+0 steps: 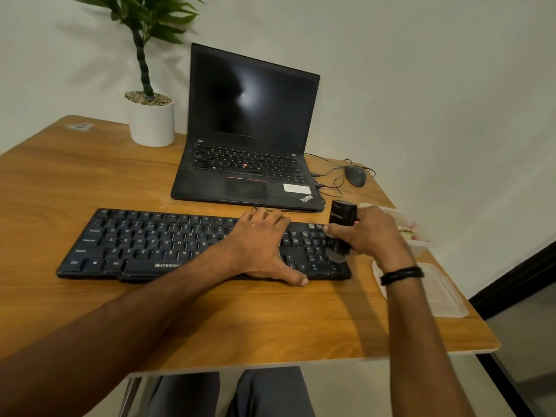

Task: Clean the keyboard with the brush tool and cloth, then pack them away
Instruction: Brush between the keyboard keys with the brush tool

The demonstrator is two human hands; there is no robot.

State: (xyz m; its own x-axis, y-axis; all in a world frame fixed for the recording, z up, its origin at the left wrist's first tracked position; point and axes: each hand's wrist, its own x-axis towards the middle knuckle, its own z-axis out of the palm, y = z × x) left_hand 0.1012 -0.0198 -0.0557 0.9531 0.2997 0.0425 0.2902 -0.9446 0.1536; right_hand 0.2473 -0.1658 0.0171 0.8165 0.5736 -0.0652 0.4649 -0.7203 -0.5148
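Two hands on keyboard (144, 245): left hand (261, 245) flat, fingers straight; right hand (370, 236) grips brush tool (341, 227) over numpad.

— What colour is the keyboard (144, 245) in front of you?
— Black, with white letters. The brush tool (343, 216) at its right end is black too, with a small pale logo.
— And the table (210, 320)?
— Honey-brown wood with a wavy grain. Toward its far edge your laptop (249, 115) is black, with a red dot among the keys and a white sticker. The pot (152, 124) by the far left corner is white, its leaves (147, 12) green. The band (401, 275) on your wrist is black.
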